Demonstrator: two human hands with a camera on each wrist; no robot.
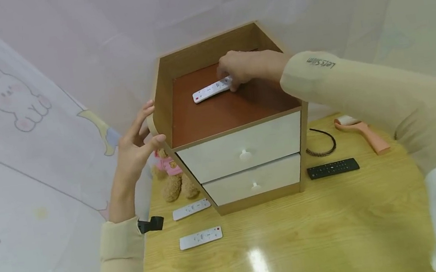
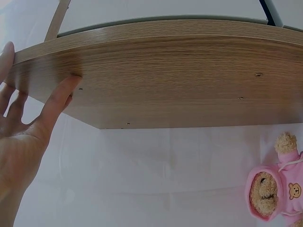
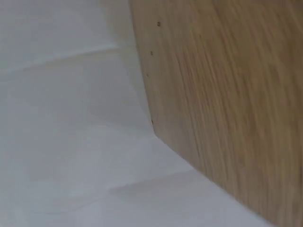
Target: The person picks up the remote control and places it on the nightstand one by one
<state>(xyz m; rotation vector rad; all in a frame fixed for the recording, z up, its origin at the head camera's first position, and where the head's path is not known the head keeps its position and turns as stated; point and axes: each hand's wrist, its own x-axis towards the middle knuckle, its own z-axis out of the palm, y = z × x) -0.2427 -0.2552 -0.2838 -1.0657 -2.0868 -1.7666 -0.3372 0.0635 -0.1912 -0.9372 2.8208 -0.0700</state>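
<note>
A small wooden cabinet (image 1: 246, 203) with two white drawers and a brown recessed top stands on the table. Over that top my right hand (image 1: 240, 66) pinches one end of a white remote control (image 1: 210, 91), whose other end points left. The right wrist view has no hand in it, only the cabinet's side panel (image 3: 222, 94). My left hand (image 1: 131, 149) touches the cabinet's left side with spread fingers. Seen from the left wrist, those fingers (image 2: 59, 99) lie against the wooden side panel (image 2: 180, 80), close to its edge.
Two more white remotes, a rear one (image 1: 191, 208) and a front one (image 1: 200, 238), lie on the yellowish wooden table (image 1: 295, 235). A teddy bear (image 1: 172, 187) in pink sits left of the cabinet. To its right are a black remote (image 1: 333, 168), a headband (image 1: 322, 152) and a lint roller (image 1: 369, 135).
</note>
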